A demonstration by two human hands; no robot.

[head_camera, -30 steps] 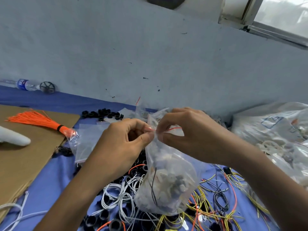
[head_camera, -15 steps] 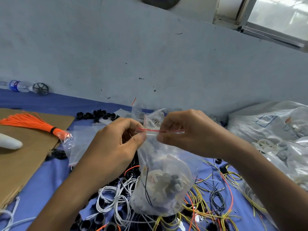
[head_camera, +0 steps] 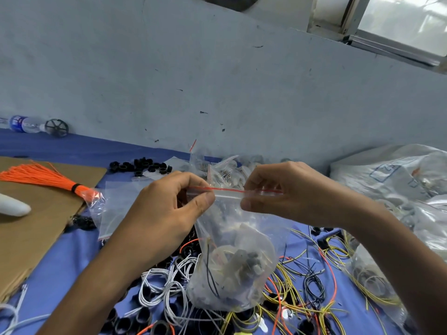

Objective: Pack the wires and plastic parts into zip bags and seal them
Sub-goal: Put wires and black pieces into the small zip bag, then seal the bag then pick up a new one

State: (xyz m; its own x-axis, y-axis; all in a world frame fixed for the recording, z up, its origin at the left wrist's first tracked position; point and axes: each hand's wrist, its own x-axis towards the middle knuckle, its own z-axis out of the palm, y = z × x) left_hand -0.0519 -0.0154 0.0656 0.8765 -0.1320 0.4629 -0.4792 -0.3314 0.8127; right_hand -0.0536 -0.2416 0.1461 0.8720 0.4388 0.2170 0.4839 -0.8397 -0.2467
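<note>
Single head-worn view, wide-angle, edges bowed. Looks forward and down across desk toward wall behind it. Close range: left hand and right hand mid-frame, pinching top of bag; forearms enter from bottom corners. Frame tilted: desk's far edge higher at left. Window in top right corner.

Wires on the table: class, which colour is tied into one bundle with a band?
The orange bundle on the cardboard at the left: a black band binds it, while the white wires and yellow wires lie loose.
</note>
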